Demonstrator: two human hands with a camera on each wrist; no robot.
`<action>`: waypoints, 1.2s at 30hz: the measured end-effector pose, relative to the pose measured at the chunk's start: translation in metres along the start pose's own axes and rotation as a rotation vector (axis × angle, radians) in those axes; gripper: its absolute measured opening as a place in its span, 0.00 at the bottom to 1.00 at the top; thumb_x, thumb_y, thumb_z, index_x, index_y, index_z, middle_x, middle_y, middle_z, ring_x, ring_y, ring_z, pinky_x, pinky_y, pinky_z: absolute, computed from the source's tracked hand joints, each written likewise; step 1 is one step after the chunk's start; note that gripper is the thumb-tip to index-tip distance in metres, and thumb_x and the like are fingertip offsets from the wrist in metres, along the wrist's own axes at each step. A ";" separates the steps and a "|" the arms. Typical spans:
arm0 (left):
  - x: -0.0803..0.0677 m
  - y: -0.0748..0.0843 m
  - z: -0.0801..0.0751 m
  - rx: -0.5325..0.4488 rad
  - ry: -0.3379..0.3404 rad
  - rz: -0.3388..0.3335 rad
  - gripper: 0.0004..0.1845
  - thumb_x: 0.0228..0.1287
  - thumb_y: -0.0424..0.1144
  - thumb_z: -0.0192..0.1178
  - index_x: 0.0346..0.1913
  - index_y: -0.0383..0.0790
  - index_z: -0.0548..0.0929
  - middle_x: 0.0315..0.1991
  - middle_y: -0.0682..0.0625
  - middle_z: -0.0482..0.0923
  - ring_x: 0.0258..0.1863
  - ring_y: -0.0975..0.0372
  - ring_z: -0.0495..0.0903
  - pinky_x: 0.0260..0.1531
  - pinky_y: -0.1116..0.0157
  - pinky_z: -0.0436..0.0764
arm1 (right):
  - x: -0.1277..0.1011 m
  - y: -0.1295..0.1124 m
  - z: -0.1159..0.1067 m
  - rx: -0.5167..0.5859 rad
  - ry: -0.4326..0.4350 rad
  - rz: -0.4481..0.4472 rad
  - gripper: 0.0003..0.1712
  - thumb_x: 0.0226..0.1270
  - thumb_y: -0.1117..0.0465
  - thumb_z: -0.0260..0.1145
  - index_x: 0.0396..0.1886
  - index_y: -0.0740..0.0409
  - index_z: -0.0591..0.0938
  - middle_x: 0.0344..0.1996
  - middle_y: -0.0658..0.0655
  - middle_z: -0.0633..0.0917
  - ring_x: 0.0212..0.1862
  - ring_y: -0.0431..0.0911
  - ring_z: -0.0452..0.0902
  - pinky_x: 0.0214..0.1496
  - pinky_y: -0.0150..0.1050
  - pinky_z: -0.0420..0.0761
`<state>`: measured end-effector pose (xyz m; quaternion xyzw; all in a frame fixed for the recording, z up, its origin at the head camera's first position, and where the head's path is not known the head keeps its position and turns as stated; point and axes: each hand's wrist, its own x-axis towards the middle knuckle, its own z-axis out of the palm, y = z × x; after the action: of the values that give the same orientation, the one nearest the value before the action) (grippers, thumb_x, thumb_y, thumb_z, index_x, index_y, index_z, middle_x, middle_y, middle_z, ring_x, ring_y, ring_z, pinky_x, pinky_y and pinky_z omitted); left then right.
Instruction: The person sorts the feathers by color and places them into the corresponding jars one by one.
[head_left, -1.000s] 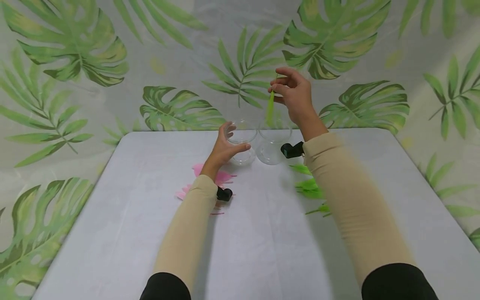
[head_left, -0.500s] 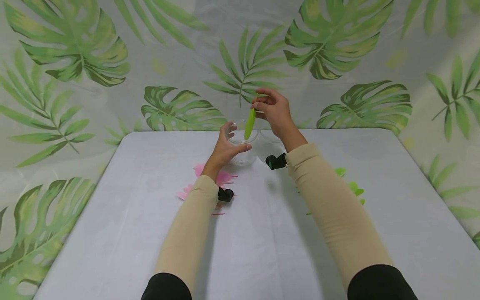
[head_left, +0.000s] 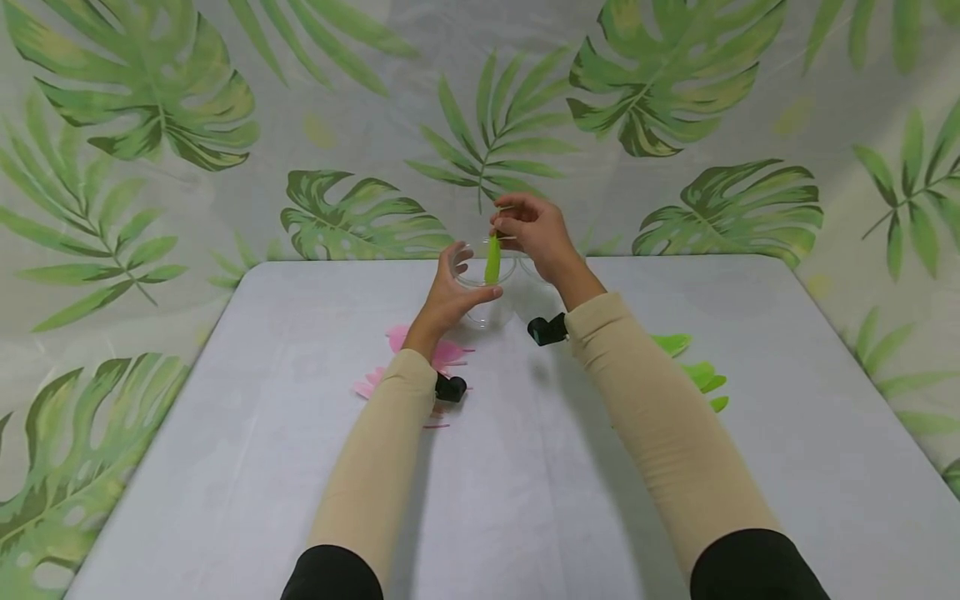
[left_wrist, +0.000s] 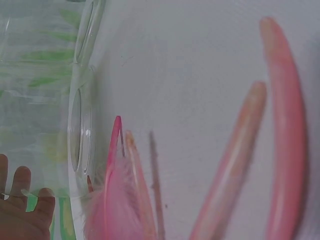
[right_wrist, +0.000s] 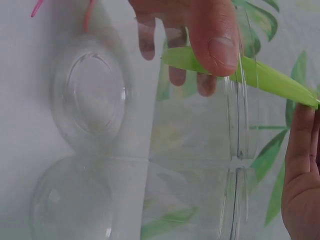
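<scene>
My left hand [head_left: 450, 292] grips a clear plastic cup [head_left: 486, 292] that stands on the white table [head_left: 525, 500]. Its thumb [right_wrist: 215, 40] lies on the cup's near wall. My right hand [head_left: 528, 229] is just above that cup and pinches the quill of a green feather [head_left: 492, 258]. The feather [right_wrist: 270, 77] hangs tip down, with its lower end inside the cup below the rim. A second clear cup [right_wrist: 70, 200] stands right beside the first and is mostly hidden behind my right wrist in the head view.
Pink feathers [head_left: 442, 354] lie on the table under my left wrist and show close up in the left wrist view [left_wrist: 280, 125]. Loose green feathers [head_left: 693, 371] lie to the right of my right forearm. A leaf-print curtain [head_left: 675, 100] backs the table.
My right hand has carried the green feather left and down, from above the right cup to the mouth of the left cup. My left hand has kept its hold on that cup.
</scene>
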<state>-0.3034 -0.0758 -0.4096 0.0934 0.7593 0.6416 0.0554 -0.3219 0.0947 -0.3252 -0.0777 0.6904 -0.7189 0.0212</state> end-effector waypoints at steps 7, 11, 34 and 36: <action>-0.009 0.015 -0.002 0.012 -0.019 0.008 0.57 0.54 0.39 0.74 0.78 0.41 0.45 0.78 0.41 0.53 0.78 0.50 0.54 0.74 0.49 0.63 | -0.001 0.001 0.002 -0.016 -0.019 0.003 0.15 0.70 0.69 0.62 0.54 0.58 0.81 0.37 0.50 0.83 0.38 0.43 0.84 0.47 0.38 0.86; -0.004 0.007 -0.001 -0.005 -0.007 0.019 0.58 0.53 0.40 0.75 0.78 0.41 0.45 0.78 0.42 0.54 0.78 0.48 0.53 0.74 0.48 0.63 | -0.001 0.001 0.002 -0.036 -0.035 -0.001 0.17 0.70 0.69 0.63 0.56 0.57 0.80 0.38 0.50 0.82 0.39 0.43 0.84 0.50 0.40 0.86; 0.008 -0.016 0.001 0.015 0.024 0.038 0.56 0.52 0.45 0.76 0.77 0.51 0.48 0.76 0.48 0.58 0.77 0.50 0.55 0.73 0.50 0.64 | 0.000 0.005 0.002 -0.070 -0.076 0.027 0.12 0.70 0.67 0.63 0.52 0.60 0.81 0.40 0.53 0.84 0.41 0.44 0.85 0.51 0.40 0.86; 0.008 -0.016 0.001 0.015 0.027 0.035 0.56 0.51 0.45 0.76 0.77 0.52 0.48 0.76 0.48 0.58 0.77 0.49 0.56 0.73 0.50 0.64 | 0.000 0.004 0.002 -0.074 -0.091 0.036 0.16 0.70 0.67 0.63 0.56 0.62 0.80 0.45 0.55 0.84 0.48 0.46 0.84 0.56 0.42 0.84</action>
<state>-0.3122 -0.0760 -0.4253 0.0983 0.7632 0.6378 0.0330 -0.3217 0.0923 -0.3294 -0.0987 0.7160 -0.6882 0.0625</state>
